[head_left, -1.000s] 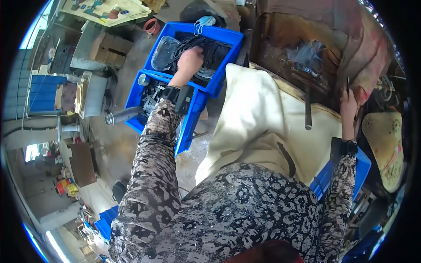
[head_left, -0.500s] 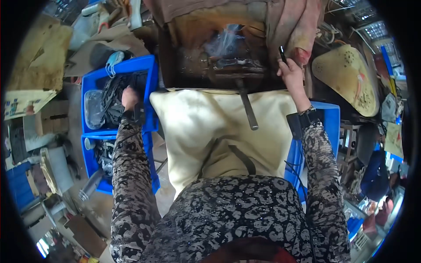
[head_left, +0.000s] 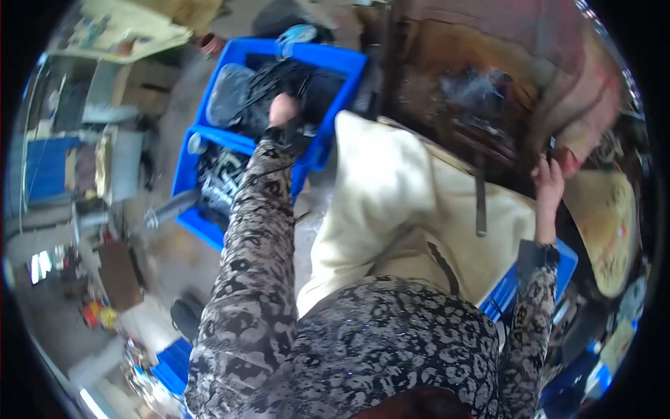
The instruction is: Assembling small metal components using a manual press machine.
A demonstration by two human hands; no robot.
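My left hand (head_left: 285, 109) is down in the upper blue crate (head_left: 241, 47), its fingers closed among thin dark pieces (head_left: 262, 91). What it grips, if anything, I cannot make out. My right hand (head_left: 549, 183) is raised at the right end of a dark, stained work box (head_left: 412, 91), beside a hanging brownish-pink cloth (head_left: 593, 91). A short black rod (head_left: 552, 143) sticks up from its closed fingers. From the front of the box juts a dark metal bar (head_left: 480, 202), over the cream apron (head_left: 391, 167) on my lap.
A second blue crate (head_left: 183, 181) with greyish metal pieces adjoins the first, and a clear bottle (head_left: 171, 209) leans out of it. Inside the upper crate is a clear plastic tub (head_left: 229, 94). At right lie a yellowish pad (head_left: 604, 223) and another blue crate (head_left: 569, 262).
The view has turned left, so the crates and work box sit further right. My left hand stays in the upper crate. My right hand still holds the black rod, lower in the picture.
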